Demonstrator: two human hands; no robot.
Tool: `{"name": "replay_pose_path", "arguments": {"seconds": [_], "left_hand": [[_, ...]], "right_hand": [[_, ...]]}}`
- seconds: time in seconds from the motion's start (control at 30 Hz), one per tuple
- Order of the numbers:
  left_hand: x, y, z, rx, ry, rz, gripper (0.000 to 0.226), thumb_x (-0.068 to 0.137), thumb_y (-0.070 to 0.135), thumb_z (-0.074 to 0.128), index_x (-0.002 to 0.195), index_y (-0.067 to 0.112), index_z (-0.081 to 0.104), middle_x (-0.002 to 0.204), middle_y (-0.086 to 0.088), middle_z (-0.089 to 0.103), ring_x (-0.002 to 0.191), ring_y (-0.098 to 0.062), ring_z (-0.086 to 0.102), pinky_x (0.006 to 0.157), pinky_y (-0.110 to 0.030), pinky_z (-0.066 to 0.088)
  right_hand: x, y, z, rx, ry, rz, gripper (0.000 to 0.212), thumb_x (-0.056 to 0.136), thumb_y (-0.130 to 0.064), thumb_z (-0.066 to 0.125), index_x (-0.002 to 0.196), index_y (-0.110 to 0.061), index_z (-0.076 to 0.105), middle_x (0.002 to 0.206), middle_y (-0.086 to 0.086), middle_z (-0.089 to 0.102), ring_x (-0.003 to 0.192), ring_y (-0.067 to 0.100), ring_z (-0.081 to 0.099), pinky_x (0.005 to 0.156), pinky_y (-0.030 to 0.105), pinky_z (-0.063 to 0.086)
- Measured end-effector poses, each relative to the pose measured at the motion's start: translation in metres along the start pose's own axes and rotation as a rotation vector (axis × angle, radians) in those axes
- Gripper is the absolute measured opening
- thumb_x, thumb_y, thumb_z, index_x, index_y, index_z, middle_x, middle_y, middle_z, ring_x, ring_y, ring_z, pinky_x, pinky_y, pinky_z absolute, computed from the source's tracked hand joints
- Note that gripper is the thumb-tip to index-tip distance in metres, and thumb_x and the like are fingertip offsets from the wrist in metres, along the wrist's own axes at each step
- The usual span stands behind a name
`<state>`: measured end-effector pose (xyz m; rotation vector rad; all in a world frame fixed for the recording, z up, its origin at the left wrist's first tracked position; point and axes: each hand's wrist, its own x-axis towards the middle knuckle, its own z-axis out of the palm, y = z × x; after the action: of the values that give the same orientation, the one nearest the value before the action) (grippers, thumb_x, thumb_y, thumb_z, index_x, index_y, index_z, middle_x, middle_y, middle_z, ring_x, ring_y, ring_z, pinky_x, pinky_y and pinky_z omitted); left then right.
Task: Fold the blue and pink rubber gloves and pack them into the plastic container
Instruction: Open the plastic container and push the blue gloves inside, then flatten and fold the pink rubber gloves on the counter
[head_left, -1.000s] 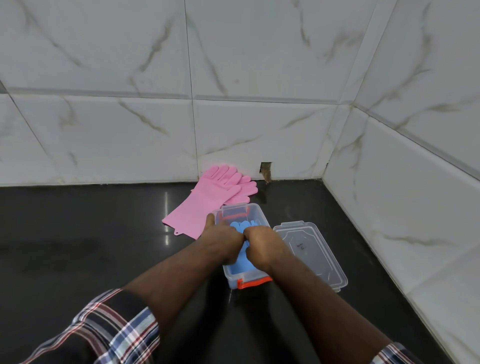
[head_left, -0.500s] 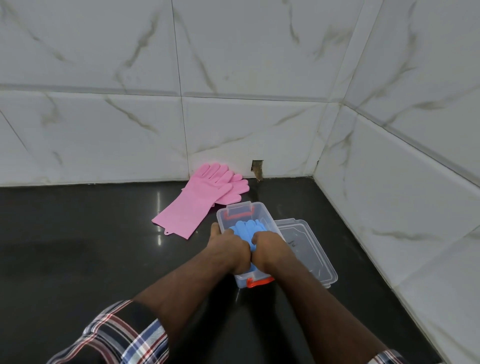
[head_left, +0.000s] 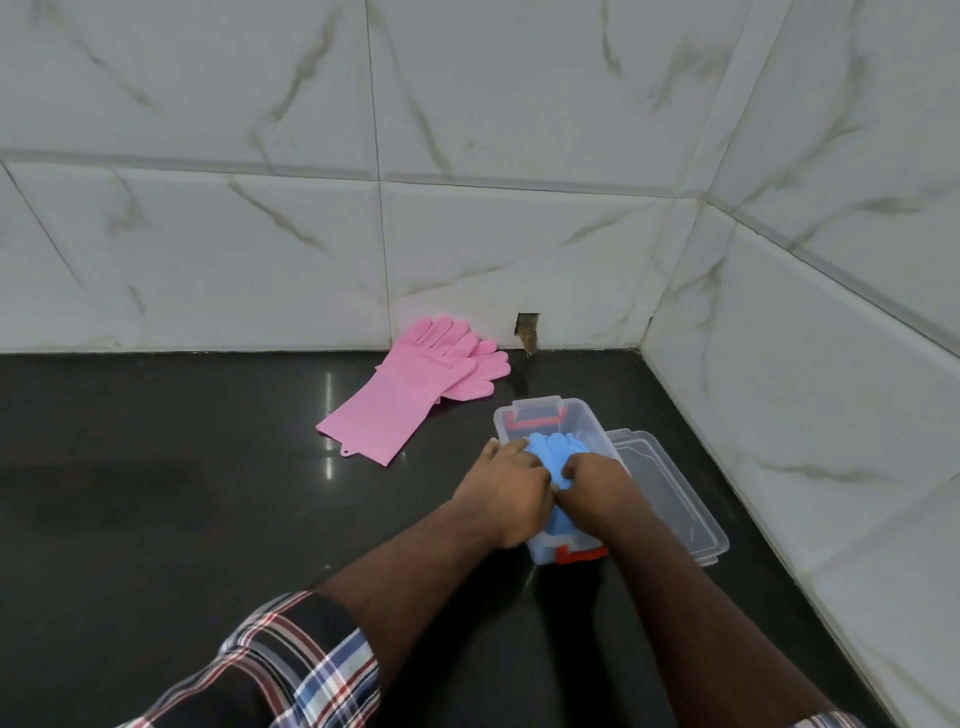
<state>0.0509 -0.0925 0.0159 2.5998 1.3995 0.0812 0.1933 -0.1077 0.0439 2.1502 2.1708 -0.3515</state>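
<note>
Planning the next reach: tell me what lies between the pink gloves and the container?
Only bare black countertop separates the pink gloves from the plastic container, as the head view shows.

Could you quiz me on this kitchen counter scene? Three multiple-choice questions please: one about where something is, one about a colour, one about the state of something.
1. Where do the pink gloves lie?
A. Inside the container
B. On the dark counter by the back wall
C. On the lid

2. What colour are the gloves being pressed into the plastic container?
A. Blue
B. Yellow
C. Green

3. What state is the container in?
A. Closed and latched
B. Open, its lid beside it
C. Tipped on its side

Answers:
1. B: they lie flat on the counter, their finger ends near the tiled wall.
2. A: the blue gloves show between the left hand and right hand over the container.
3. B: the clear lid lies on the counter to its right.
</note>
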Motion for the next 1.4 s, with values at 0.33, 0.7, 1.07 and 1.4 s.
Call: {"name": "replay_pose_path", "arguments": {"seconds": [0.33,0.7,1.07,1.4], "left_hand": [[-0.025,-0.042,0.002,-0.268,0.254,-0.097,0.043,0.097,0.028,0.050,0.139,0.021,0.053,0.144,0.001,0.051,0.131,-0.019,0.047,0.112,-0.035,0.038],[-0.067,-0.139,0.017,-0.165,0.092,-0.486,0.033,0.092,0.031,0.052,0.119,0.016,0.063,0.128,-0.004,0.058,0.116,-0.027,0.055,0.092,-0.042,0.051],[-0.039,-0.168,0.014,-0.049,0.109,-0.517,0.041,0.093,0.045,0.053,0.125,0.020,0.059,0.123,-0.003,0.060,0.116,-0.026,0.051,0.094,-0.040,0.046],[0.021,-0.187,0.009,-0.368,0.105,-0.471,0.047,0.095,0.032,0.053,0.140,0.021,0.050,0.141,-0.004,0.052,0.127,-0.028,0.048,0.104,-0.043,0.043]], "right_hand": [[0.015,-0.001,-0.015,0.347,0.323,0.146,0.017,0.093,-0.023,0.052,0.086,-0.018,0.067,0.080,0.002,0.068,0.076,0.019,0.063,0.065,0.029,0.044],[0.040,-0.136,0.038,0.677,0.018,0.020,0.008,0.083,-0.027,0.067,0.086,-0.021,0.072,0.088,-0.008,0.072,0.086,0.013,0.067,0.082,0.028,0.053],[0.085,-0.139,0.052,0.943,-0.032,0.183,0.009,0.080,-0.024,0.071,0.089,-0.023,0.068,0.076,0.000,0.073,0.062,0.015,0.068,0.059,0.031,0.057],[0.167,-0.131,0.032,1.446,0.056,0.381,0.029,0.090,-0.008,0.065,0.118,-0.011,0.061,0.095,0.008,0.069,0.094,0.026,0.070,0.084,0.040,0.060]]}}
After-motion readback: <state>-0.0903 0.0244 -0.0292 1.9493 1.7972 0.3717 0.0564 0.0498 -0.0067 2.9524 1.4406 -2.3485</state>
